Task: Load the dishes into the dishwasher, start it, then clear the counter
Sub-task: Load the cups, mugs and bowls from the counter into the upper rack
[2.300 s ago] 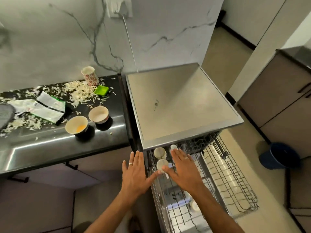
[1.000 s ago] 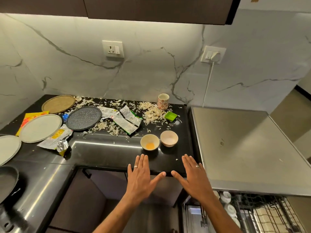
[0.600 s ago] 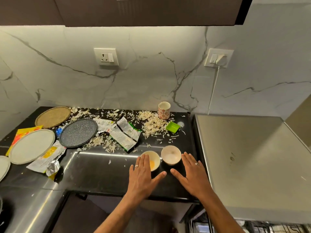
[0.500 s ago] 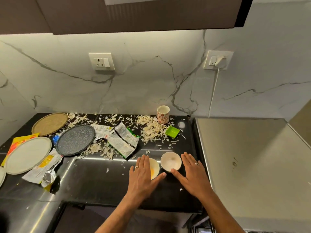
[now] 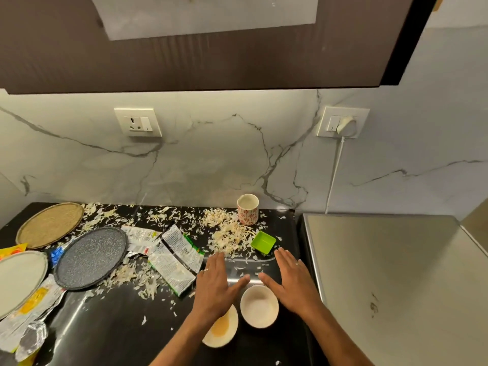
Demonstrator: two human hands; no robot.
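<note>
Both hands hover flat over the glossy black counter (image 5: 105, 328), fingers straight and spread, holding nothing. The round white bowl (image 5: 259, 305) sits between the left hand (image 5: 216, 286) and right hand (image 5: 292, 282), just below the thumbs; contact is hard to judge. A yellow-smeared bowl (image 5: 221, 330) lies partly under the left wrist.

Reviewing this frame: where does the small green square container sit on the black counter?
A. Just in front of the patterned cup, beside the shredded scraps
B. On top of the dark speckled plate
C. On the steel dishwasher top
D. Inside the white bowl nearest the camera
A: the green container stands on the counter in front of the patterned cup, at the edge of the shredded scraps.
</note>
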